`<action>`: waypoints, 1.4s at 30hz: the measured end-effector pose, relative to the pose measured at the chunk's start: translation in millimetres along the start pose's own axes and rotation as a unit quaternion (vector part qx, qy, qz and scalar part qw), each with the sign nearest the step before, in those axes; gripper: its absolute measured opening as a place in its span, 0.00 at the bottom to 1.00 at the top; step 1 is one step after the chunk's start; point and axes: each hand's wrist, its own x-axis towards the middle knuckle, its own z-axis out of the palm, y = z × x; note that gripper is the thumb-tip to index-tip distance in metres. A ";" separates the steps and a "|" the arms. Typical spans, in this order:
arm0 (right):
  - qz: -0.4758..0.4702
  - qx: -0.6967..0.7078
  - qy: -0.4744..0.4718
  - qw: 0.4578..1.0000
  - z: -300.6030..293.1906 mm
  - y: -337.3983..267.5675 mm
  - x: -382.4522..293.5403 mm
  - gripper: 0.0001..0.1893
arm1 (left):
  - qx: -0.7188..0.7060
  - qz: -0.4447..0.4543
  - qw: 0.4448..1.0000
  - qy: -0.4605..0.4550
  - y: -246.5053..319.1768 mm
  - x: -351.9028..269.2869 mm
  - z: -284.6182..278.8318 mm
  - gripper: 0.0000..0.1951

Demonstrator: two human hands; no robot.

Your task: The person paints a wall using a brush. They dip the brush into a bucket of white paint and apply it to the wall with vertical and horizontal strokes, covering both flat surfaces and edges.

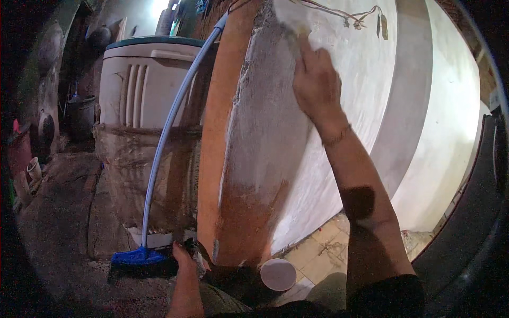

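My right hand [318,79] is raised against the upper part of a wall end [266,119], closed on a blurred, pale yellowish tool that looks like a brush. Whitish coating covers the upper and middle part of this face, and its lower part is orange-brown. My left hand [185,254] is low, near the foot of the orange wall edge [216,159]; a dark and pale object lies at its fingers, and whether it is held is unclear. Below the wall end is a round container of white liquid [278,274].
A blue broom [141,256] leans with its long handle against the wall corner. Behind it stands a white tub with a green lid [155,43]. Wires [354,18] hang from the white wall, above a tiled floor [326,246]. Buckets [81,107] stand at the left.
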 end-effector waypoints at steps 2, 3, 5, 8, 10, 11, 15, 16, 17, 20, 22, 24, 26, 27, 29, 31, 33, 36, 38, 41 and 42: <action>-0.050 0.016 -0.020 0.998 -14.6 -5.3 -41.9 0.28 | 0.005 0.033 0.999 -0.027 2.5 -15.4 1.0 0.17; -0.024 0.042 -0.087 0.995 -26.9 -7.9 -65.7 0.30 | 0.009 0.050 0.998 -0.040 3.2 -21.4 0.6 0.17; -0.021 0.081 -0.167 0.982 -56.1 -16.3 -115.8 0.32 | 0.009 0.095 0.994 -0.053 2.6 -26.6 1.7 0.17; 0.004 0.062 -0.302 0.951 -100.5 -25.7 -173.6 0.26 | -0.029 0.108 0.993 -0.038 -2.4 -19.3 1.7 0.15; 0.066 0.209 -0.362 0.906 -129.1 -8.0 -184.1 0.25 | -0.038 0.123 0.991 -0.048 -6.6 -9.0 0.1 0.15; 0.065 0.190 -0.378 0.904 -133.8 2.4 -182.0 0.23 | -0.015 0.135 0.988 -0.069 -8.4 -4.8 -3.3 0.14; -0.073 0.105 -0.354 0.926 -128.9 48.3 -141.8 0.16 | 0.067 0.169 0.974 -0.135 -14.2 -1.0 -5.8 0.14; -0.038 0.088 -0.394 0.914 -121.5 60.2 -124.3 0.17 | 0.047 0.152 0.981 -0.113 -15.1 -3.0 -4.7 0.14; 0.005 0.108 -0.397 0.911 -117.8 70.4 -108.1 0.16 | 0.026 0.137 0.986 -0.089 -14.7 -5.1 -4.6 0.14; 0.104 0.190 -0.361 0.907 -114.6 96.1 -64.1 0.17 | -0.038 0.095 0.995 -0.016 -12.9 -4.2 -3.9 0.15; 0.075 0.163 -0.253 0.951 -114.2 107.3 -41.0 0.17 | 0.104 0.138 0.985 -0.020 -10.5 7.4 -8.5 0.17; 0.061 0.120 -0.170 0.976 -117.9 121.2 -17.3 0.18 | 0.145 0.118 0.982 0.003 -13.0 26.3 -14.6 0.19; 0.081 0.105 -0.107 0.985 -101.7 130.8 5.4 0.18 | 0.084 0.036 0.995 0.049 -17.8 48.0 -18.3 0.19; 0.067 0.104 -0.060 0.990 -85.5 133.1 12.7 0.19 | 0.157 0.089 0.984 0.006 -20.9 57.1 -21.2 0.18; 0.015 0.005 0.011 1.000 -52.8 137.9 24.6 0.19 | 0.297 0.190 0.933 -0.075 -26.1 68.7 -29.6 0.17; 0.076 -0.001 0.013 0.997 -22.0 139.6 29.8 0.21 | 0.178 0.173 0.968 -0.022 -30.1 72.4 -32.6 0.16; 0.071 -0.009 0.061 0.996 2.9 136.2 30.7 0.22 | 0.120 0.155 0.980 -0.031 -30.2 69.5 -33.1 0.16; 0.115 0.022 0.027 0.993 21.0 115.3 28.1 0.23 | 0.076 0.137 0.987 -0.037 -26.9 60.0 -29.6 0.16; 0.131 0.020 -0.031 0.991 11.5 98.8 11.5 0.23 | 0.053 0.130 0.989 -0.038 -24.2 54.5 -28.0 0.16; 0.098 0.043 -0.075 0.991 -28.3 89.2 -21.6 0.21 | 0.018 0.107 0.993 -0.036 -23.4 52.4 -27.7 0.17; 0.112 0.056 -0.070 0.990 -41.3 89.9 -30.4 0.21 | 0.008 0.104 0.994 -0.034 -24.3 53.1 -28.4 0.17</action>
